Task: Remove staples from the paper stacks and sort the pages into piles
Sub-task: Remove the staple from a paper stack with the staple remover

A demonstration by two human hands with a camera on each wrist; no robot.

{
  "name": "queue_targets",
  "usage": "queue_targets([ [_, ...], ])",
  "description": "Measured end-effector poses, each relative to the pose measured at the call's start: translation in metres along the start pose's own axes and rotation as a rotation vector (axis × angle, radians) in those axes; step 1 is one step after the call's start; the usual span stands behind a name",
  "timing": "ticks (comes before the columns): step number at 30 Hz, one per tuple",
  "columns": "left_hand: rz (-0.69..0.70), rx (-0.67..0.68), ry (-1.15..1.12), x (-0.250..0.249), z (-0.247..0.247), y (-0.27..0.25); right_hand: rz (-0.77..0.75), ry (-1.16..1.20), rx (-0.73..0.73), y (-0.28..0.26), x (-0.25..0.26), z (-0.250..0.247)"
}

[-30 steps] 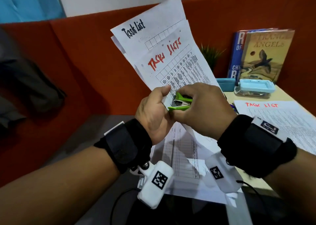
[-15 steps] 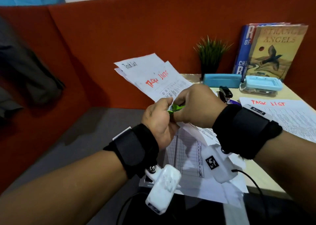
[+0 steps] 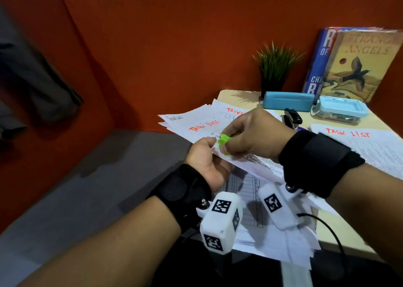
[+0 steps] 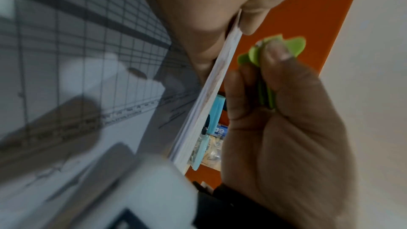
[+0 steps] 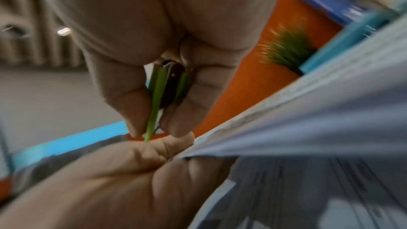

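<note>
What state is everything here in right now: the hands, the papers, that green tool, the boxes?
Left hand: pinching the paper stack's corner.
Right hand: squeezing the green staple remover.
Paper stack: held up, pages fanned.
Clear box: lid on.
Books: upright, leaning.

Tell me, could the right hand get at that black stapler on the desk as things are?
Probably not straight away: the right hand pinches the green staple remover against the held papers. The black stapler lies just behind, with nothing between.
</note>
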State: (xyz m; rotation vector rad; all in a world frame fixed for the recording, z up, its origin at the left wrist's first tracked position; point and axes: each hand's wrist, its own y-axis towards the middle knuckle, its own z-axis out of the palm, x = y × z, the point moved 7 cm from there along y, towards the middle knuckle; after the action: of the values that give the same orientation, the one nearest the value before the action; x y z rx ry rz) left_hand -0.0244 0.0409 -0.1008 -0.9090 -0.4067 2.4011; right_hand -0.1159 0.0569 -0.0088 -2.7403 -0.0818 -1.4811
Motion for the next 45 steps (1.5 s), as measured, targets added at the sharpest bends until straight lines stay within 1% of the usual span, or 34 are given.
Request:
queue_targets([
  [2,-0.011,0.036,-0.044,0.001,0.005,-0.004,-0.159,-0.366,-0.004,-0.003,0.020,0.005],
  [3,-0.015,0.047,-0.071,0.001,0.006,-0.006,-0.212,-0.492,0.011,-0.005,0.027,0.008],
  [4,-0.016,0.051,-0.087,0.001,0.006,-0.006,-0.238,-0.558,0.032,-0.007,0.031,0.009],
  [5,-0.018,0.060,-0.095,0.001,0.008,-0.008,-0.243,-0.577,0.044,-0.008,0.032,0.008],
  [7,-0.012,0.069,-0.107,0.001,0.009,-0.009,-0.214,-0.536,0.031,-0.009,0.029,-0.001],
  [9,0.001,0.051,-0.108,0.001,0.006,-0.007,-0.177,-0.488,-0.005,-0.009,0.023,-0.010],
  [12,0.033,0.005,-0.034,0.002,0.001,-0.003,-0.147,-0.514,-0.027,-0.007,0.013,-0.014],
  [17,0.049,0.013,0.054,0.002,-0.006,-0.001,-0.116,-0.552,-0.039,-0.004,0.003,-0.016],
  [20,0.050,0.056,0.077,0.004,-0.005,0.002,-0.129,-0.575,-0.027,-0.004,0.003,-0.012],
  [23,0.035,0.059,0.074,0.004,-0.003,0.003,-0.165,-0.612,-0.046,-0.001,0.004,-0.005],
  [27,0.074,0.059,0.060,0.002,-0.001,0.004,-0.234,-0.725,-0.065,0.003,0.008,0.006],
  [31,0.097,0.074,0.042,0.002,0.002,0.001,-0.270,-0.801,-0.089,0.005,0.010,0.009],
  [33,0.098,0.091,0.053,0.003,0.003,0.002,-0.273,-0.821,-0.093,0.006,0.010,0.009],
  [36,0.101,0.077,0.086,0.006,0.003,0.003,-0.268,-0.845,-0.085,0.006,0.010,0.010],
  [40,0.152,0.054,0.110,0.006,0.001,0.002,-0.254,-0.887,-0.106,0.005,0.011,0.010],
  [45,0.177,0.011,0.163,0.008,0.003,0.004,-0.195,-0.842,-0.119,0.008,0.012,0.007],
])
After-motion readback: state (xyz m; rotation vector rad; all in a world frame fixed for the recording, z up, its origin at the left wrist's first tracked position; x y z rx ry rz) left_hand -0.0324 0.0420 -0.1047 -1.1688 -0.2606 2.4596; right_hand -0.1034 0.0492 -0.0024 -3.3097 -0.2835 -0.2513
